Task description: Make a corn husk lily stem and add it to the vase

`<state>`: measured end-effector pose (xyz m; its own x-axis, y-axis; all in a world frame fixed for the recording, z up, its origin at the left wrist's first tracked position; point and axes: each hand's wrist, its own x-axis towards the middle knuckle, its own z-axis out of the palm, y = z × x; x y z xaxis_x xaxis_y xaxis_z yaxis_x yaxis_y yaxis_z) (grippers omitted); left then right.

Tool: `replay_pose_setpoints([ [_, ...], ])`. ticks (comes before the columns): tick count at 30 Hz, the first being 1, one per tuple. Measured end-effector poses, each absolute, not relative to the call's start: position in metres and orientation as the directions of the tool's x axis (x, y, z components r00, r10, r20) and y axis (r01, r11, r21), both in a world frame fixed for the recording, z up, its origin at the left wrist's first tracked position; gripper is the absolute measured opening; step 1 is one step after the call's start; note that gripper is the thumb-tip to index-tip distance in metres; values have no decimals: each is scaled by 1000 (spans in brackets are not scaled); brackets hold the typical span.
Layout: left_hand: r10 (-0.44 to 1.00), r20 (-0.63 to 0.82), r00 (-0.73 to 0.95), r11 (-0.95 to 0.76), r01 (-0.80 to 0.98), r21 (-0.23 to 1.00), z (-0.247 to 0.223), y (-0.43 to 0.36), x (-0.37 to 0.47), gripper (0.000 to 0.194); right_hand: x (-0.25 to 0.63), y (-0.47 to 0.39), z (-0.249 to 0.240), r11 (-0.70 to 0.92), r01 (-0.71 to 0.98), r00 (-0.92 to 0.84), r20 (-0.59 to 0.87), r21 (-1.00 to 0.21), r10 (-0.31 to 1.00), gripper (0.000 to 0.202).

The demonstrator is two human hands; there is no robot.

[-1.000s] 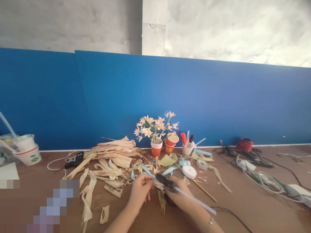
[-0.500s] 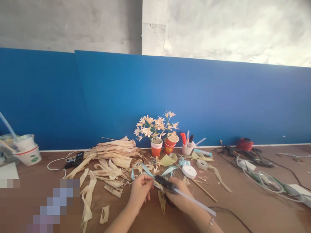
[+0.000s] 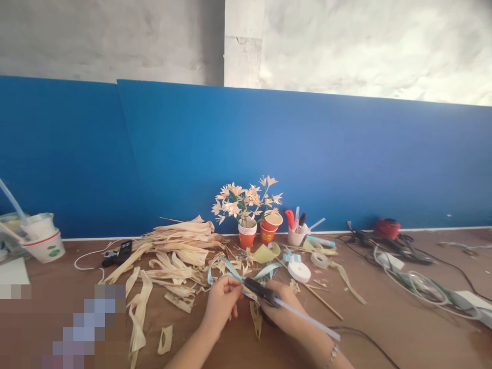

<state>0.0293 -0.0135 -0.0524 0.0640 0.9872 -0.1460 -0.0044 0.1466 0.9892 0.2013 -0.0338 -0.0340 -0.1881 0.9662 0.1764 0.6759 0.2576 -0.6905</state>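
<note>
My right hand [image 3: 287,309] is wrapped around a black hot glue gun [image 3: 262,291], with a pale glue stick [image 3: 309,320] jutting out of its rear over my wrist. The gun's nozzle points left, close to the fingertips of my left hand [image 3: 223,303]. Those fingers are pinched at a light-blue ribbon [image 3: 229,266], which loops up behind them and runs on toward the right. Whether the nozzle touches the ribbon is too small to tell. A husk piece [image 3: 256,320] shows below the gun, between my hands.
Dried corn husks [image 3: 180,238] spread over the left of the brown table. Behind my hands stand paper cups [image 3: 247,239] with husk flowers [image 3: 240,200], and a pen cup [image 3: 295,237]. A white ribbon roll [image 3: 299,272] and wooden stick [image 3: 323,302] lie right; cables [image 3: 415,287] sprawl farther right.
</note>
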Motion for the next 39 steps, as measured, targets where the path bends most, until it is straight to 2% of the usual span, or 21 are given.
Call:
replay_pose_setpoints([
  [7, 987, -148, 61, 148, -5, 989, -52, -15, 29, 30, 200, -34, -30, 237, 682, -149, 185, -692, 971, 15],
  [39, 988, -141, 70, 141, -2, 990, -53, -14, 29, 31, 201, -34, -31, 239, 668, -176, 163, -705, 971, 12],
])
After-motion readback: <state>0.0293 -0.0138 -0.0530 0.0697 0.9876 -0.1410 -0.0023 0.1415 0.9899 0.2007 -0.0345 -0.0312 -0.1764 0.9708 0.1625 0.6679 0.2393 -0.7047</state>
